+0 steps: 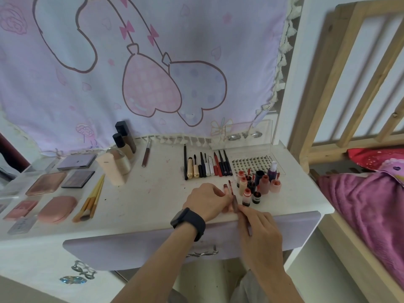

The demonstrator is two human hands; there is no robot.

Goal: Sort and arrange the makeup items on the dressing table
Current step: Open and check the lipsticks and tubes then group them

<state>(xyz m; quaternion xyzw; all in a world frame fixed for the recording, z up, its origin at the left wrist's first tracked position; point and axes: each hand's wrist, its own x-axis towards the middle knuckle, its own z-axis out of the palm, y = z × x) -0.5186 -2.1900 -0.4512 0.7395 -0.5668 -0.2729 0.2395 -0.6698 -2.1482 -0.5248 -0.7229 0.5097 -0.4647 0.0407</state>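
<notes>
On the white dressing table (142,200), my left hand (207,202), with a dark watch on its wrist, curls its fingers round slim pinkish lip tubes (228,189) near the front edge. My right hand (260,226) pinches a slim brownish lip stick tube (235,203) at its near end. Just to the right stands a cluster of small lip tint bottles (258,186). Behind lies a row of pencils and mascaras (207,166). Compacts and palettes (56,193) lie at the left, with makeup brushes (90,202) beside them and foundation bottles (119,158) at the back.
A lash tray (253,164) lies at the back right in front of a clear acrylic stand (264,132). One lone lip pencil (146,157) lies mid-back. A lilac printed cloth (131,73) hangs behind. A wooden bed frame (349,84) and pink blanket (367,211) are at the right.
</notes>
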